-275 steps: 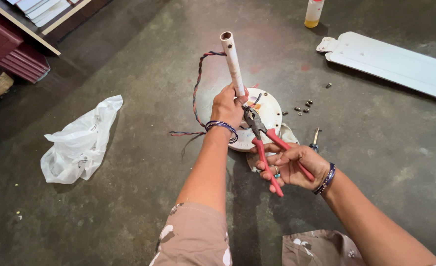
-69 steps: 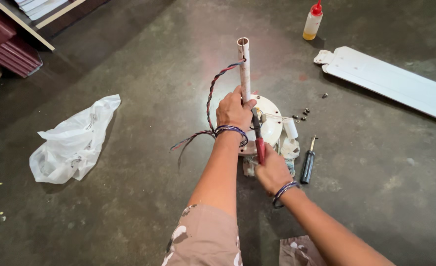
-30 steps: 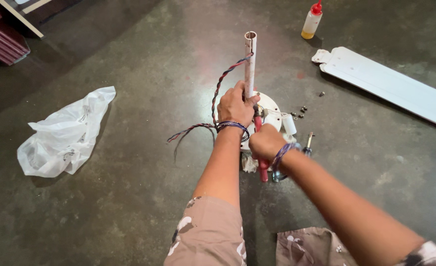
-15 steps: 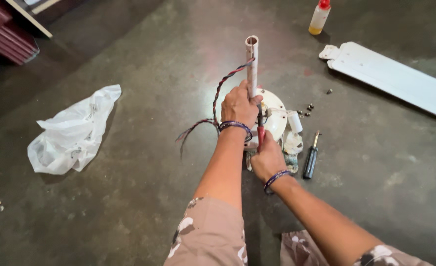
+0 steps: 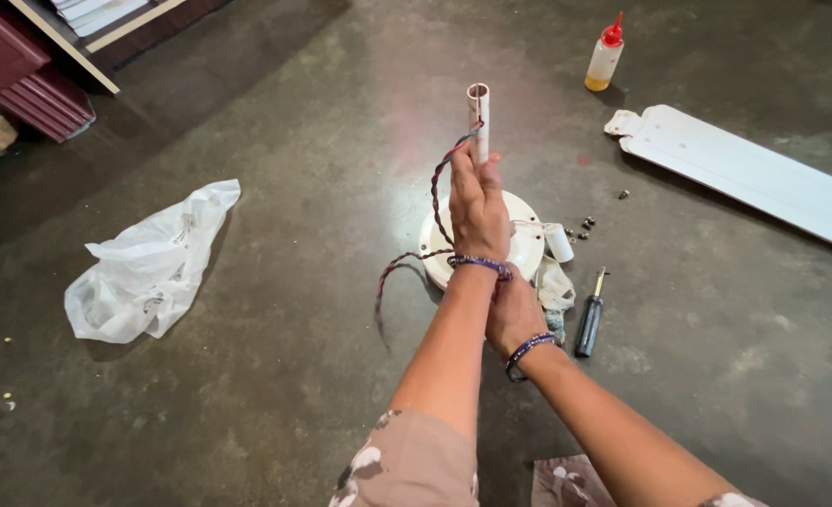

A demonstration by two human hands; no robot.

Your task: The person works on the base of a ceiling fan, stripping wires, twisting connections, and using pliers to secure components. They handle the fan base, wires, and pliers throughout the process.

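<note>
Hands on a white fan rod at frame centre.

The left hand (image 5: 478, 208) grips the upright rod (image 5: 479, 117), fingers wrapped round it, twisted wires (image 5: 438, 202) hanging beside. The right hand (image 5: 514, 312) sits below at the motor housing (image 5: 527, 246); its finger state cannot be told. A screwdriver (image 5: 588, 315) lies right of it; bag (image 5: 148, 268) left, blade (image 5: 763, 176) and bottle (image 5: 604, 56) upper right.
</note>
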